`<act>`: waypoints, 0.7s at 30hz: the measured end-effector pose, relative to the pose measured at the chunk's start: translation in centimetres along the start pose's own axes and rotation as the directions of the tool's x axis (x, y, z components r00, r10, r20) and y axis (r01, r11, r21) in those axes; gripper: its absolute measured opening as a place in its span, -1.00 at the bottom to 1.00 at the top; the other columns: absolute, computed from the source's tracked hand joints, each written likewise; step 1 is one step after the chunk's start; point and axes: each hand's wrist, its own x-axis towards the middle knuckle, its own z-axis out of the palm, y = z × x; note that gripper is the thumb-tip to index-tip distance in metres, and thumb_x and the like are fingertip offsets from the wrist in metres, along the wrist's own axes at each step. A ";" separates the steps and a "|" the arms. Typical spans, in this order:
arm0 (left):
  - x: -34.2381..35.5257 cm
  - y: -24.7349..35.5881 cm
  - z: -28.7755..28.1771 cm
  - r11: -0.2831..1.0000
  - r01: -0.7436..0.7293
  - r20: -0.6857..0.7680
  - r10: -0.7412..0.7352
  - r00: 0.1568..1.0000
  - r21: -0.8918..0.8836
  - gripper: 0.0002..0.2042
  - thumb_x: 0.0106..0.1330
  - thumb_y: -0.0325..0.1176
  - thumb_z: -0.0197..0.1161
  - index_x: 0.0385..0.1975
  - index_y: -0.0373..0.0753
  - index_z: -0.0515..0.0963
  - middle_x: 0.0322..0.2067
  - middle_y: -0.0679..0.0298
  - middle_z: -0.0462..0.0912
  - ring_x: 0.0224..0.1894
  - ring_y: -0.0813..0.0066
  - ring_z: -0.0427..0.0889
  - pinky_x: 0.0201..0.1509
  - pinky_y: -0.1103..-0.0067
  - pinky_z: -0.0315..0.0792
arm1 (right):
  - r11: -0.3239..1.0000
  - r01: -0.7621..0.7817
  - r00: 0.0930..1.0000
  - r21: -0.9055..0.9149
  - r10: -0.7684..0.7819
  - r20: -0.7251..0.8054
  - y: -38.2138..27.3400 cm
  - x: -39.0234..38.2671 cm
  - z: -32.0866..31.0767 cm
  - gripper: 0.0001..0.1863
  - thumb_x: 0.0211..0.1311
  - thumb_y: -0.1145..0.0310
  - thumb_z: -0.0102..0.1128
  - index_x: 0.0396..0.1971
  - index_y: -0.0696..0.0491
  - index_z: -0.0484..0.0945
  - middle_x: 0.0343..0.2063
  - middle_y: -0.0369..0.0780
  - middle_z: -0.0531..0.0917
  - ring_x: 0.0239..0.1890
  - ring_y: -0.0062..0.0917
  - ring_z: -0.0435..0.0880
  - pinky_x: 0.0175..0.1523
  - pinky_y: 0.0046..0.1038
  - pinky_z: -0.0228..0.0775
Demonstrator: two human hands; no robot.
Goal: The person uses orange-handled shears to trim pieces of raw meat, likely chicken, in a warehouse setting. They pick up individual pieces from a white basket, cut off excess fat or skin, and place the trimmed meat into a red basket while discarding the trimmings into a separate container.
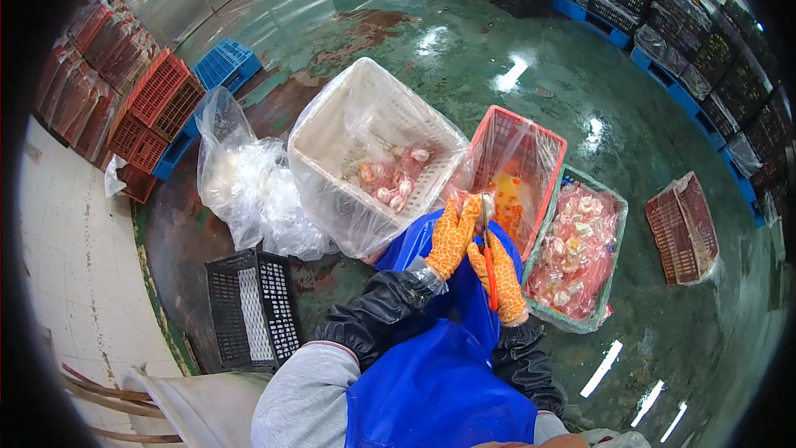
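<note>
My left hand point(451, 239), in an orange patterned glove, pinches a small pale pink piece of flesh point(491, 198), partly hidden by the fingers. Close beside it, my right hand point(502, 279) in a matching glove is closed around scissors with red handles point(492, 280). The blades point up beside the left fingertips. Both hands are above my blue apron, near the rim of a red crate point(554, 143) lined with clear film and holding orange-yellow yolk-like lumps and liquid. To the right, a green crate point(618, 259) is full of pink fleshy pieces.
A large film-lined white crate point(332, 108) with some pink pieces stands ahead left. Beside it are a heap of clear plastic bags point(261, 191) and a black crate point(278, 307). A brown-red crate point(681, 232) stands at right. Stacked crates on blue pallets point(696, 120) line the far right.
</note>
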 end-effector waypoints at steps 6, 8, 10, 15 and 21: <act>1.3 0.2 -0.6 0.964 0.120 0.068 -0.107 0.992 -0.239 -0.77 0.29 -0.14 0.05 -0.20 -0.13 0.39 -0.47 0.31 0.51 -0.58 0.59 0.47 -0.66 0.59 0.43 | 0.869 -0.453 0.886 0.199 0.413 0.210 -2.1 0.0 -0.9 -0.60 0.20 0.16 0.09 -0.04 0.08 0.41 -0.58 -0.37 0.49 -0.62 -0.81 0.37 -0.54 -0.76 0.24; 1.0 1.4 -1.0 0.961 0.249 0.059 -0.244 0.968 -0.118 -0.76 0.28 -0.10 0.06 -0.23 -0.10 0.39 -0.60 0.36 0.45 -0.69 0.64 0.38 -0.73 0.63 0.36 | 0.785 -0.554 0.829 0.277 0.491 0.266 -3.0 -0.2 -1.6 -0.59 0.16 0.09 0.12 -0.10 0.05 0.43 -0.60 -0.38 0.48 -0.67 -0.80 0.37 -0.59 -0.74 0.23; 1.0 1.5 -0.8 0.945 0.296 0.049 -0.292 0.955 -0.136 -0.74 0.25 -0.02 0.07 -0.30 -0.07 0.40 -0.78 0.45 0.29 -0.83 0.71 0.19 -0.81 0.71 0.19 | 0.730 -0.600 0.798 0.327 0.517 0.311 -2.3 -0.1 -1.9 -0.53 0.18 0.02 0.06 -0.09 0.10 0.42 -0.61 -0.35 0.47 -0.74 -0.78 0.32 -0.65 -0.72 0.21; 2.0 1.4 -1.5 0.942 0.284 0.127 -0.264 0.956 -0.179 -0.76 0.27 -0.07 0.04 -0.40 -0.11 0.41 -0.80 0.48 0.27 -0.85 0.73 0.17 -0.85 0.74 0.05 | 0.550 -0.602 0.794 0.579 0.338 0.505 -0.7 0.8 -2.8 -0.36 0.25 -0.09 -0.17 -0.04 0.26 0.34 -0.65 -0.31 0.43 -0.72 -0.72 0.32 -0.67 -0.70 0.20; 3.3 2.7 0.1 0.928 0.307 0.066 -0.300 0.952 -0.209 -0.82 0.28 -0.14 0.05 -0.34 -0.09 0.42 -0.79 0.48 0.30 -0.85 0.73 0.17 -0.86 0.73 0.09 | 0.295 -0.648 0.762 0.702 0.262 0.592 0.5 3.0 -2.8 -0.22 0.21 -0.24 -0.33 -0.07 0.28 0.38 -0.67 -0.26 0.44 -0.70 -0.64 0.35 -0.67 -0.67 0.22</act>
